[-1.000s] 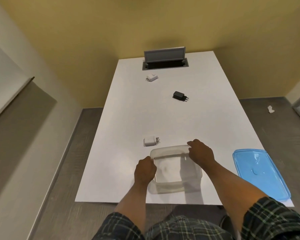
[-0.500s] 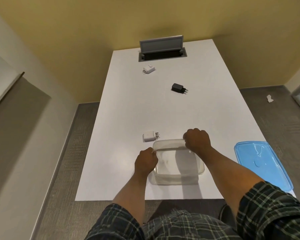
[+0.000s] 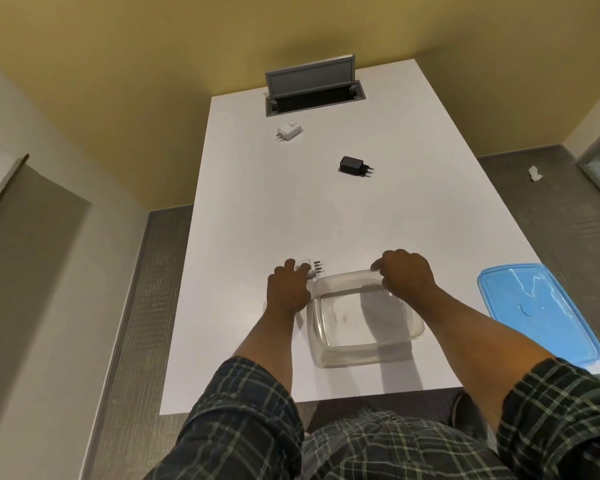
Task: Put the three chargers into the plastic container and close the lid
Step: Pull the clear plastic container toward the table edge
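A clear plastic container stands open and empty near the table's front edge. My right hand grips its far rim. My left hand lies just left of the container, its fingers closed around a white charger whose prongs stick out to the right. A black charger lies mid-table. Another white charger lies farther back. The blue lid rests flat at the front right corner.
The white table has a grey pop-up socket box with its flap raised at the far end. Grey floor runs along both sides, with a scrap of paper on the right.
My left hand has left the container's near-left rim and moved forward onto the nearest white charger. My right hand has kept its hold on the far rim.
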{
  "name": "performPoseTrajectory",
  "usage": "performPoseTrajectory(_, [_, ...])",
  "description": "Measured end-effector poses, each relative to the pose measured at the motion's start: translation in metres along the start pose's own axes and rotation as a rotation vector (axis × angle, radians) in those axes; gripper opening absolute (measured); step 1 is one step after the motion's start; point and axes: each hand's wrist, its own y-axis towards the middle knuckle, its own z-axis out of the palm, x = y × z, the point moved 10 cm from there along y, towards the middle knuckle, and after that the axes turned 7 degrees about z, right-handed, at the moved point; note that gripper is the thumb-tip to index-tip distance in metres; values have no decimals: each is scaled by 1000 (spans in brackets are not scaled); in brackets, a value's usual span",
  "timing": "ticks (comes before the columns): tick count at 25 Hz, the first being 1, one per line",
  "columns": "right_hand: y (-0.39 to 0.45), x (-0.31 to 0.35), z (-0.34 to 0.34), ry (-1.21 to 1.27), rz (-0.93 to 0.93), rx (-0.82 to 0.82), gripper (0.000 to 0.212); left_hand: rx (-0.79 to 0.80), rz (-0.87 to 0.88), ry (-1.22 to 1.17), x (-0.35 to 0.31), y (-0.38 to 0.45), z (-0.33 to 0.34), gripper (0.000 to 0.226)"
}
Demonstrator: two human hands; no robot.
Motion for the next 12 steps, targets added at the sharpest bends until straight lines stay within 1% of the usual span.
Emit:
performPoseTrajectory(2, [2, 0, 0, -7, 0, -11, 49, 77, 53, 68, 0, 10, 9, 55])
performPoseTrajectory(4, [3, 0, 1, -4, 6, -16, 50, 136, 81, 89, 0, 16, 18, 56])
performPoseTrajectory(8, [4, -2, 5, 12, 7, -19, 52, 113, 88, 44, -3, 26, 20, 57])
performPoseTrajectory(10, [4, -1, 6, -5, -2, -21, 52, 91, 63, 36, -4, 29, 17, 52])
performPoseTrajectory(12, [4, -1, 6, -14, -4, -25, 52, 101, 15, -2, -4, 29, 20, 45])
